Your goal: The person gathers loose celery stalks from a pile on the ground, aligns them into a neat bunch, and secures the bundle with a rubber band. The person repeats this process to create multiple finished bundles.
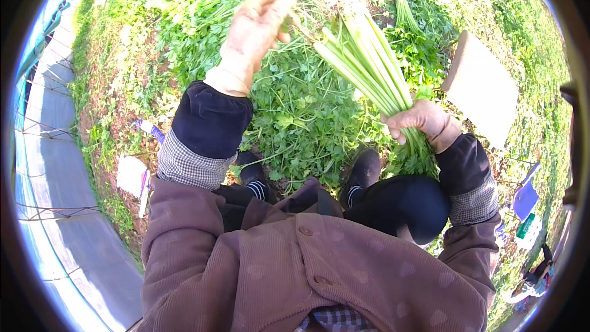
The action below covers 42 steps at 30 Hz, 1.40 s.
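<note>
My right hand [424, 123] grips a bunch of long pale-green celery stalks [365, 55] low among its leaves, with the root ends tilted up and left. My left hand [258, 27] is raised left of the bunch's top, fingers curled on a thin brownish stalk [300, 27]. Loose celery leaves [295, 117] cover the ground between my shoes. Farther back, another bunch with a blue band [407, 15] lies on the leaves.
A pale slab [479, 89] lies at right, near a blue plastic item [525, 192]. A white object [132, 178] sits at left. Grey sheeting [74, 221] with wire supports runs along the left edge. A person [538, 280] shows at lower right.
</note>
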### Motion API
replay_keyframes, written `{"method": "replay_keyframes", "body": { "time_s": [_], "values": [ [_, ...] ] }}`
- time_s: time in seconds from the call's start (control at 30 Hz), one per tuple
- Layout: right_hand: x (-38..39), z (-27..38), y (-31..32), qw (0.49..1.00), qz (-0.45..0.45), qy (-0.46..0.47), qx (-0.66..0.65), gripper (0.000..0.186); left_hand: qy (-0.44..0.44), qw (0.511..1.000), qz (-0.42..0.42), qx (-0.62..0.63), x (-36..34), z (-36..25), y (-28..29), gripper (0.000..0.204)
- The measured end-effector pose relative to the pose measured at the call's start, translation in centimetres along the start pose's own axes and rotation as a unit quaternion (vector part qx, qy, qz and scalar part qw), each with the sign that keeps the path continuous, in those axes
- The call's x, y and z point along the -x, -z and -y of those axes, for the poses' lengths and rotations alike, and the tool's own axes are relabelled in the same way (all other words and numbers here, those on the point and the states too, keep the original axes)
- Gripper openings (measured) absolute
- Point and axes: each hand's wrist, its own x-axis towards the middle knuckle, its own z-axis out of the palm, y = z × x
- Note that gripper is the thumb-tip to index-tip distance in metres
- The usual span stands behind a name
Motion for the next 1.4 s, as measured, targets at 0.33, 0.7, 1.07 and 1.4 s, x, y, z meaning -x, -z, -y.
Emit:
{"method": "replay_keyframes", "body": {
  "time_s": [0.33, 0.7, 1.07, 1.4],
  "values": [
    [3.7, 2.7, -7.4, 0.994, 0.001, 0.072, 0.086, 0.027, 0.026, 0.991, 0.126, 0.031, 7.0, -5.1, 3.9, 0.048],
    [3.2, 2.5, -12.8, 0.995, 0.039, 0.081, 0.048, 0.028, -0.282, 0.872, -0.252, -0.310, 7.4, -6.6, 11.4, 0.015],
    [1.8, 1.7, -12.2, 0.990, 0.038, 0.109, 0.080, 0.029, -0.198, 0.859, -0.052, -0.468, 7.0, -4.2, 6.5, 0.037],
    [1.7, 1.3, -11.0, 0.989, 0.042, 0.129, 0.055, 0.026, -0.019, 0.935, 0.040, -0.351, 10.2, -6.8, 8.0, 0.038]
  ]
}}
